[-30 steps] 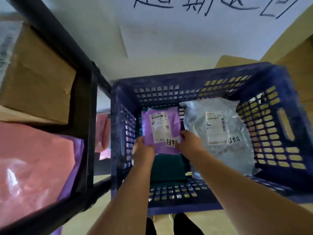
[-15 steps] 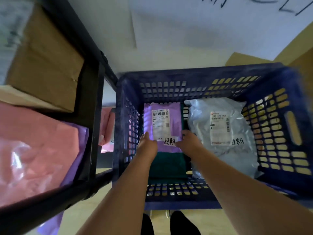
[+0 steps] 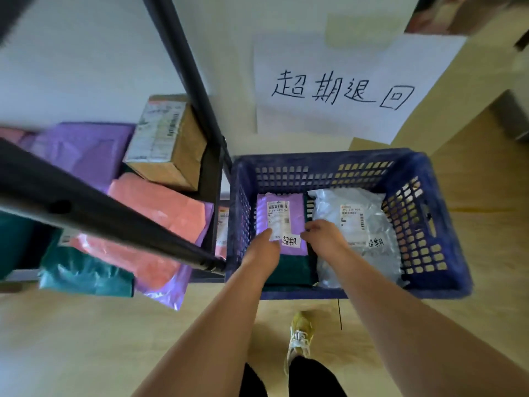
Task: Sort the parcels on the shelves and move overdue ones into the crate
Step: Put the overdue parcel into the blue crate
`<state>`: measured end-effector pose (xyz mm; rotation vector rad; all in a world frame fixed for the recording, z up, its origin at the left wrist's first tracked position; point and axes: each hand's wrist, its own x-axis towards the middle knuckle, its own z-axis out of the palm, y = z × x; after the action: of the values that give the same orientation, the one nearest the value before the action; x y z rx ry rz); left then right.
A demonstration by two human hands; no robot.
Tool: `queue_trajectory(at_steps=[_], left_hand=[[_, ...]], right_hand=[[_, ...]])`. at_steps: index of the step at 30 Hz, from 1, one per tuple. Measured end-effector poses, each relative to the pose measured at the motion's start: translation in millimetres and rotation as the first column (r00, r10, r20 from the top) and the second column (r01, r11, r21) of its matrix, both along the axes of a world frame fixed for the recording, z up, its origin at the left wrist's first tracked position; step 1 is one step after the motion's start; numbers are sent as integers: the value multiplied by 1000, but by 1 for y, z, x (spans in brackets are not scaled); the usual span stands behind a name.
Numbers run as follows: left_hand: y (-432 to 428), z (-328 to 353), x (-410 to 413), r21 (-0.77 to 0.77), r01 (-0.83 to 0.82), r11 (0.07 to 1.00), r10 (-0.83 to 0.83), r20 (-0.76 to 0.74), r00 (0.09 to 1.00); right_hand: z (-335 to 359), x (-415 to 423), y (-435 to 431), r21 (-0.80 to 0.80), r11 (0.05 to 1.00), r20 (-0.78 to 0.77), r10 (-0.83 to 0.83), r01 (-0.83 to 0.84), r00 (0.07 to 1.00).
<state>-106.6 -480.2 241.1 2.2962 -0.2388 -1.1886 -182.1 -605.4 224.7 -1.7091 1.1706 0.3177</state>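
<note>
A: Status?
B: 3 in the crate (image 3: 423, 179): purple parcel (image 3: 262, 216) lying on a teal parcel (image 3: 289, 270), silver parcel (image 3: 352, 247) beside them. Purple and silver are both marked 超期.
A: Hands?
B: Both at the purple one's near edge. Right hand (image 3: 323, 236) is curled round its corner. Left hand (image 3: 264, 247) has fingers on the label (image 3: 277, 217); can't tell if it grips. Looks like set-down, not yet released.
A: Remaining?
B: Shelf (image 3: 114, 222) holds a box (image 3: 169, 144) and several bags (image 3: 160, 207). Can't read their status.

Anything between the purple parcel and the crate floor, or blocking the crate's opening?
Only a dark green parcel: the purple parcel lies on it inside the crate, beside the silver parcel. Nothing covers the opening. The left hand and right hand touch the purple parcel's near edge.
</note>
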Motion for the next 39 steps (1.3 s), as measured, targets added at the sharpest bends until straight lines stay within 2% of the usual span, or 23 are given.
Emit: queue_trajectory(at_steps=[8,12,16,24,29,33,35,39], left_hand=[[48,40,-18,-63,198,978,-195,42,980],[86,59,-17,-94,217,972,-215,31,976],[139,67,-3,-117,276,954,-269,72,961],[229,91,34,-237,208,949,-194,80,978],[260,102,60,-229,136,964,-88,206,975],[274,109,79,-207,57,977,15,328,945],[281,113,85,-162,24,987,43,400,915],[292,112,96,-101,23,995,26,463,886]], right_hand=[[65,-25,35,-104,987,97,-112,122,989],[80,-33,69,-142,958,132,-233,251,964],[86,-32,119,-105,937,181,-311,332,933],[109,-11,215,-99,916,255,-353,388,900],[131,4,259,-265,940,280,-139,216,950],[139,29,276,-427,904,260,143,-19,955],[138,42,279,-508,849,230,297,-146,927],[133,68,277,-662,671,106,524,-333,845]])
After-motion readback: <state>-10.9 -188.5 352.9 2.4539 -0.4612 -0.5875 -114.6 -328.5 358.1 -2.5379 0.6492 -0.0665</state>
